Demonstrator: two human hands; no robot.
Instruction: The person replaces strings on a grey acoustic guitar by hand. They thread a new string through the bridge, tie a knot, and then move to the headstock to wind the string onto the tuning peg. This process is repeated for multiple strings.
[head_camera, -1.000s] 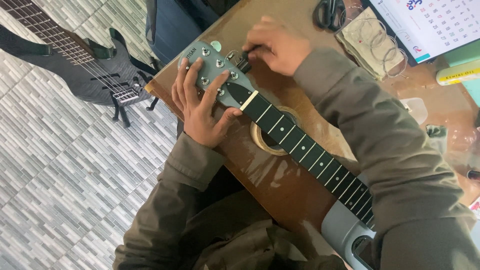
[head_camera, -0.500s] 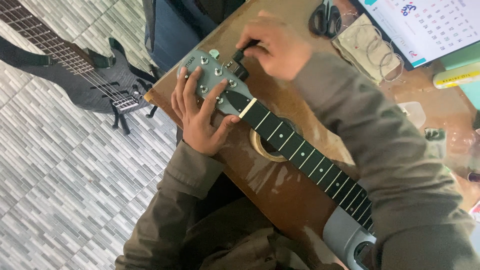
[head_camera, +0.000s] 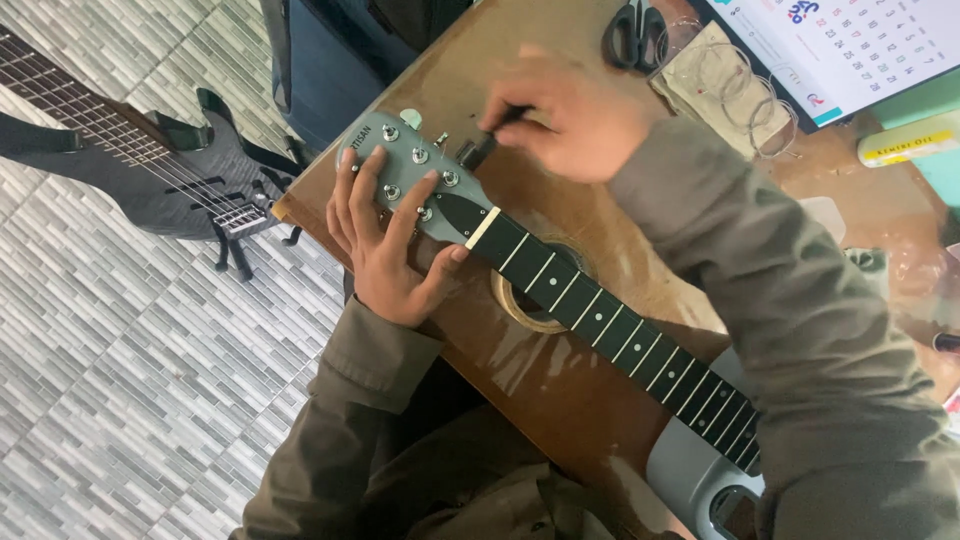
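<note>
Grey guitar headstock with six silver tuner posts (head_camera: 415, 170) lies flat on the glossy brown wooden table (head_camera: 560, 390), near the table's left corner; everything below is placed relative to it. Left hand (head_camera: 385, 250) sits on the headstock's near edge, fingers spread and pressed flat over the lower tuner posts, thumb hooked against the neck just past the white nut: pinning it, not gripping anything loose. Right hand (head_camera: 575, 115) is just beyond the headstock's far edge, fingers pinched tight round a small black tool (head_camera: 480, 148) whose tip meets the headstock's far-side tuner; exact contact point blurred, cannot tell more. Black fretboard with white fret lines (head_camera: 610, 325), no strings on it, runs from the headstock down-right to the grey guitar body (head_camera: 690, 465). A roll of tan tape (head_camera: 520, 305) lies under the neck, just past the nut. Well beyond the headstock: black-handled scissors (head_camera: 632, 30), coiled wire strings on a beige cloth (head_camera: 735, 85), a calendar (head_camera: 860, 45). Off the table, left of the headstock, a dark bass guitar (head_camera: 150, 165) rests on a stand over grey tiled floor (head_camera: 120, 380).
</note>
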